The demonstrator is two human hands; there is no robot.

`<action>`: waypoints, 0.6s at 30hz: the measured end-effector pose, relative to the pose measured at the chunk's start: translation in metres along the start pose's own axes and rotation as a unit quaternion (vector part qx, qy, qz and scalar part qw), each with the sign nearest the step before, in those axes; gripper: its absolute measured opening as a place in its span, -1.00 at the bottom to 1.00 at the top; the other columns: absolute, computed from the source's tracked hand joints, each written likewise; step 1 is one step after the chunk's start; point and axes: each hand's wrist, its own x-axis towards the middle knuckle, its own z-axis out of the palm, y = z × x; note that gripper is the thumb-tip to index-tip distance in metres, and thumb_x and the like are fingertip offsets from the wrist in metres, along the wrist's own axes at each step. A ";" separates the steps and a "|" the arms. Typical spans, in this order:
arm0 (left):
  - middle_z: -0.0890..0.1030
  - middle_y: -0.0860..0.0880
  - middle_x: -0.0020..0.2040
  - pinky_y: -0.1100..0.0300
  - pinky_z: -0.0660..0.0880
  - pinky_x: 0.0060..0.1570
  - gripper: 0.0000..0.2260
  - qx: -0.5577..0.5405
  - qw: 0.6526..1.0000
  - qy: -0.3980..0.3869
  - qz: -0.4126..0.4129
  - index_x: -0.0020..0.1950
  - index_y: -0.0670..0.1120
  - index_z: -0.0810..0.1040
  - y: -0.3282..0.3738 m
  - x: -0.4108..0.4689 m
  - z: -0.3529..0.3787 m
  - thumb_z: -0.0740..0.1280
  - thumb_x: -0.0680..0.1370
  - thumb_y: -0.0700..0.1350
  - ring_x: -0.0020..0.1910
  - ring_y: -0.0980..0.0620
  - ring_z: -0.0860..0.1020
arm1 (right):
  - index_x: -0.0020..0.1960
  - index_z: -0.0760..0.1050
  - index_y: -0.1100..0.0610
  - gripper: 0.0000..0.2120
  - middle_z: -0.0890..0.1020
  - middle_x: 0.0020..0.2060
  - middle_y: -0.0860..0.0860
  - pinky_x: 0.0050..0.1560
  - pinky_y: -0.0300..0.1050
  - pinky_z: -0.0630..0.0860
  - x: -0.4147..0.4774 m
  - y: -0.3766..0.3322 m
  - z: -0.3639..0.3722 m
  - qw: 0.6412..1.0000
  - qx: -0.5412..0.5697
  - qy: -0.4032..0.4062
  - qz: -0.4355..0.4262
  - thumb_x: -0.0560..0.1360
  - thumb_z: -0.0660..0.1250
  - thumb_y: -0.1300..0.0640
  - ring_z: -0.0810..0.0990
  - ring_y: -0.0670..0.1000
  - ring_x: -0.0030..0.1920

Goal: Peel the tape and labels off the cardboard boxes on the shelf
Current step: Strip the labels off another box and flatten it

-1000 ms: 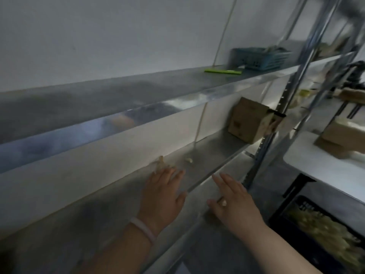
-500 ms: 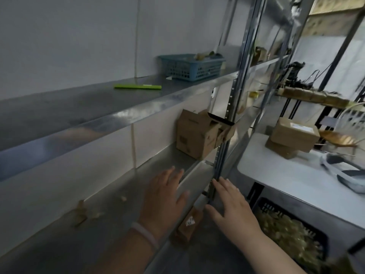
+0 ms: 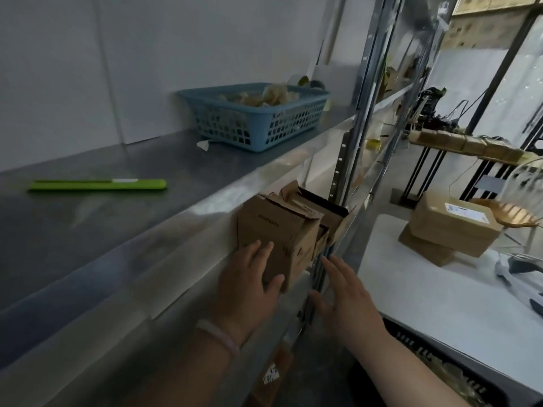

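On the lower shelf (image 3: 132, 351), left hand (image 3: 249, 284) is lying flat on the front face of the nearest cardboard box (image 3: 274, 227), fingers straight, thumb spread at its corner, gripping nothing. Right hand (image 3: 343, 292) is hovering open just beside that box near the metal upright (image 3: 338, 183), fingers straight. Behind it a second cardboard box (image 3: 327, 220) is sitting with flaps open, under the upper shelf (image 3: 182, 165) carrying a green pen-like tool (image 3: 97, 185) and a blue basket (image 3: 255, 118); further right, a white table (image 3: 440, 306) is holding two stacked boxes (image 3: 452, 230), the top one labelled.
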 end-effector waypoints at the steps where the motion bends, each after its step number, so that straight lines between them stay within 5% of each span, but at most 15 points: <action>1: 0.23 0.01 0.51 0.02 0.23 0.42 -0.40 -0.002 1.000 -0.007 -0.001 0.53 0.09 0.19 0.000 0.009 0.005 0.18 0.52 0.22 0.47 -0.01 0.20 | 0.56 -0.01 -0.12 -0.32 0.05 0.56 -0.13 0.54 -0.02 0.07 0.011 0.005 0.001 1.000 0.000 -0.007 -0.001 0.55 0.19 -0.22 0.00 -0.08 0.55; 9: 0.12 0.02 0.55 0.08 0.17 0.46 -0.37 -0.076 0.993 -0.019 -0.092 0.55 0.12 0.08 -0.004 0.058 0.043 0.22 0.55 0.21 0.51 0.04 0.09 | 0.55 0.12 -0.03 -0.49 0.18 0.53 -0.08 0.52 -0.01 0.13 0.132 0.039 -0.002 0.994 0.108 -0.008 -0.034 0.64 0.07 -0.10 0.13 -0.06 0.52; 15: 0.10 0.04 0.55 0.00 0.17 0.47 -0.39 -0.113 0.977 0.017 -0.182 0.55 0.09 0.08 0.013 0.094 0.059 0.23 0.57 0.17 0.50 0.01 0.11 | 0.57 0.09 0.04 -0.41 0.15 0.54 -0.02 0.54 0.03 -0.01 0.203 0.064 0.013 0.983 0.114 -0.138 -0.033 0.62 -0.01 -0.20 0.04 0.00 0.54; 18: 0.14 0.04 0.54 0.08 0.11 0.48 -0.34 -0.069 0.975 0.027 -0.209 0.54 0.06 0.15 0.012 0.095 0.072 0.09 0.51 0.34 0.49 0.03 0.13 | 0.50 0.20 0.00 -0.45 0.26 0.48 -0.03 0.50 0.04 0.12 0.211 0.070 0.019 0.976 0.137 -0.159 -0.065 0.59 0.09 -0.21 0.15 0.00 0.49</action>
